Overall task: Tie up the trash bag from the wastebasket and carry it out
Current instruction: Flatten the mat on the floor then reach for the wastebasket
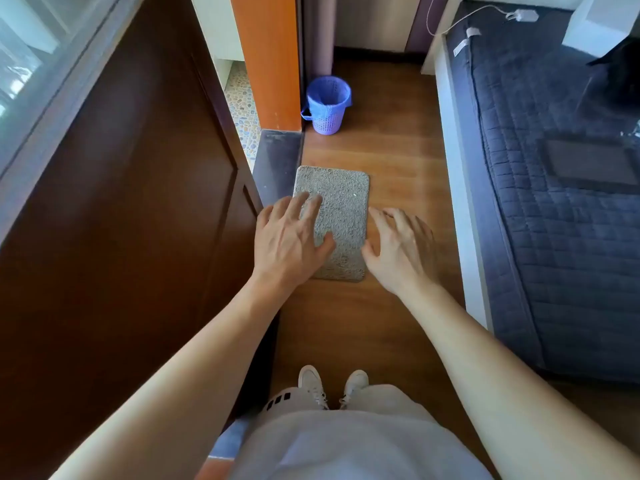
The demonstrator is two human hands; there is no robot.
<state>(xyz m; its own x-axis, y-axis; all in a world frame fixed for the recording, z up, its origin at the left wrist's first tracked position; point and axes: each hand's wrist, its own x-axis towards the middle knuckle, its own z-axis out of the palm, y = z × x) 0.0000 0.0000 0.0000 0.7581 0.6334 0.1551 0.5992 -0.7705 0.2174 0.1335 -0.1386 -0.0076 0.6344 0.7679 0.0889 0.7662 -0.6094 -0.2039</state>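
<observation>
White shoes (pixel 332 386) stand on the wooden floor (pixel 391 140), short of the grey mat (pixel 341 202). Both bare arms reach forward above that mat: the left hand (pixel 289 237) over its left edge, the right hand (pixel 401 249) over its right edge, fingers on both spread wide and holding nothing. Beyond the mat, well apart from the hands, the purple wastebasket (pixel 327 121) stands upright by the orange wall (pixel 266 60), with the blue trash bag (pixel 329 95) folded over its rim. Right of the mat runs a bed (pixel 554 202) with a dark quilted cover.
</observation>
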